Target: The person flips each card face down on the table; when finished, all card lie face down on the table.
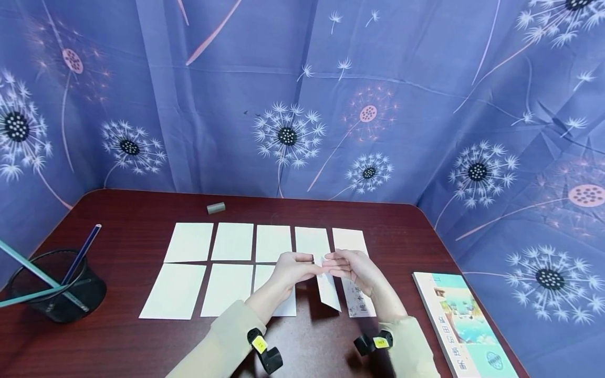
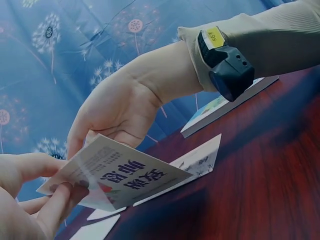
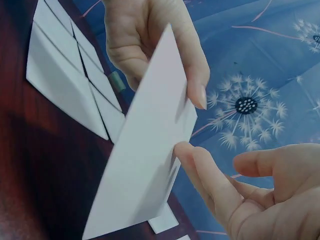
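A white card (image 1: 328,290) stands tilted above the table, and my left hand (image 1: 287,274) pinches it by an edge between thumb and fingers. In the left wrist view the card (image 2: 117,175) shows a printed face with purple characters and a small red picture. Its other face (image 3: 142,135) looks blank in the right wrist view. My right hand (image 1: 360,270) is at the card's other side, fingertips touching it and thumb held apart. Below that hand lies a card with dark print (image 1: 360,303). Blank cards (image 1: 231,241) lie in two rows, partly covered by my hands.
A black mesh pen cup (image 1: 90,289) with pens or pencils stands at the left. At the right edge lies a book (image 1: 472,325) with a turquoise cover. A small grey-green block (image 1: 216,208) sits behind the cards. Blue dandelion-patterned cloth (image 1: 212,105) hangs round the table.
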{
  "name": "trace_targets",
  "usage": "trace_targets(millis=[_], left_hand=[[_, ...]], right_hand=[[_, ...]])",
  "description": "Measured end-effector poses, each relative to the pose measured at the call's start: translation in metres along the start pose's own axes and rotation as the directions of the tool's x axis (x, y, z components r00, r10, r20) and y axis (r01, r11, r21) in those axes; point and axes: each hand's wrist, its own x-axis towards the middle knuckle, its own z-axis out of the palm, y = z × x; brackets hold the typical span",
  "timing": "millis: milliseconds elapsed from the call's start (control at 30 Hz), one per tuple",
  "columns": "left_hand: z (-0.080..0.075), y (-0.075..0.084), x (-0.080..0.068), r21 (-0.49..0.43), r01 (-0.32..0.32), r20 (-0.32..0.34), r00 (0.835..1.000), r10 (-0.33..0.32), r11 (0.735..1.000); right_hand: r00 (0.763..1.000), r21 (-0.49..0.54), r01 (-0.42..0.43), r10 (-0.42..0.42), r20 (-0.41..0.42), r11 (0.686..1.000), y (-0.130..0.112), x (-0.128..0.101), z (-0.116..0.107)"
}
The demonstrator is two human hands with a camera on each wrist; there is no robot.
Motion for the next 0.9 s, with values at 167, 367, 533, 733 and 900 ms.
trace_targets(millis=[167,367,533,733,900], left_hand=[[-0.006,-0.008,0.001,0.04,0.002,0.009,1.0,-0.002,0.999],[-0.012,-0.017,0.003,0.098,0.003,0.011,1.0,-0.004,0.995],[-0.014,-0.022,0.005,0.149,-0.001,-0.004,1.0,0.002,0.989],[-0.017,-0.023,0.002,0.225,0.01,0.0,1.0,-0.011,0.974],[-0.02,-0.022,0.0,0.262,0.024,0.018,0.999,-0.03,0.965]], right_hand=[[0.999,-0.013,-0.027,0.027,0.019,1.0,0.008,0.005,-0.002],[0.999,-0.02,-0.04,0.041,0.035,0.999,0.018,0.01,-0.002],[0.998,-0.028,-0.048,0.049,0.039,0.998,0.025,0.012,-0.003],[0.998,-0.065,-0.057,0.059,0.033,0.996,0.031,0.015,-0.003],[0.997,-0.072,-0.07,0.071,0.015,0.995,0.034,0.017,-0.002]])
